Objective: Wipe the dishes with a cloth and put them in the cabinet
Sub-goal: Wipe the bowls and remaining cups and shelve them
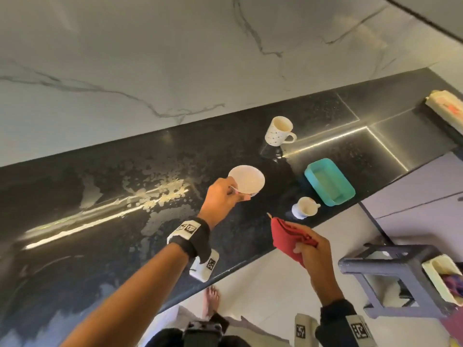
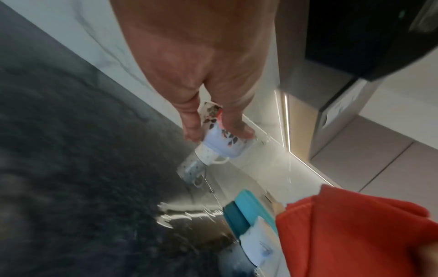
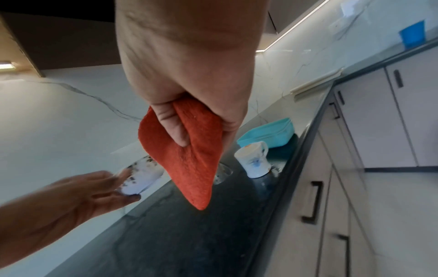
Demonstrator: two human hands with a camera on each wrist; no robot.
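My left hand (image 1: pixel 223 194) grips a small white bowl (image 1: pixel 248 180) with a flower pattern (image 2: pixel 220 136) above the black counter (image 1: pixel 125 184), thumb and fingers on its sides. In the right wrist view the bowl (image 3: pixel 140 178) is blurred at that hand's fingertips. My right hand (image 1: pixel 313 249) holds a folded red cloth (image 1: pixel 288 237) over the counter's front edge, apart from the bowl; the cloth (image 3: pixel 187 155) hangs from its curled fingers. A white dotted mug (image 1: pixel 278 131) stands farther back. A small flowered cup (image 1: pixel 304 207) stands near the front edge.
A teal plastic tub (image 1: pixel 330 181) sits right of the cup. The marble wall (image 1: pixel 175 58) runs behind the counter. A grey stool (image 1: pixel 390 279) holding a cream tray stands on the floor at right. Drawers with dark handles (image 3: pixel 312 202) sit below the counter.
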